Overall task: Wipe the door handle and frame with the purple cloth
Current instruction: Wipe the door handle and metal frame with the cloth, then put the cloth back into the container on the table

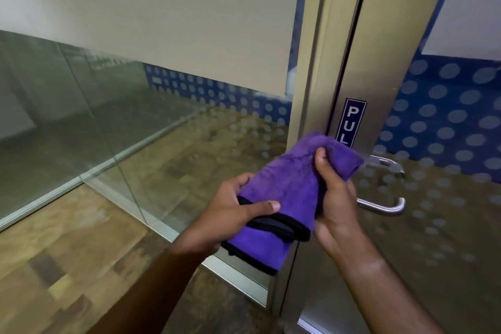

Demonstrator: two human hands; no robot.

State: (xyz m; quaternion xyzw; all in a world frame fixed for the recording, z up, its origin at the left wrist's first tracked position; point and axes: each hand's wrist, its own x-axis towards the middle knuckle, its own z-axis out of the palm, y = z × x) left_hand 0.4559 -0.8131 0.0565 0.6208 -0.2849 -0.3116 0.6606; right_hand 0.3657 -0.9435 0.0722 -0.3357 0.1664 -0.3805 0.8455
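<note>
Glass wall (81,106) and wooden floor (67,238) on the left, metal door frame (311,76) in the middle. Right thumb (321,160) pressed into the top of the purple cloth (284,192), fingers curled behind it. Left thumb (264,207) laid across the black hem, fingers wrapped under. Right hand (336,206) and left hand (230,214) both gripping the cloth, folded, in front of the frame. Blue PULL sign (351,125) just above. Door handle (385,195) just right of the right hand, partly hidden.
</note>
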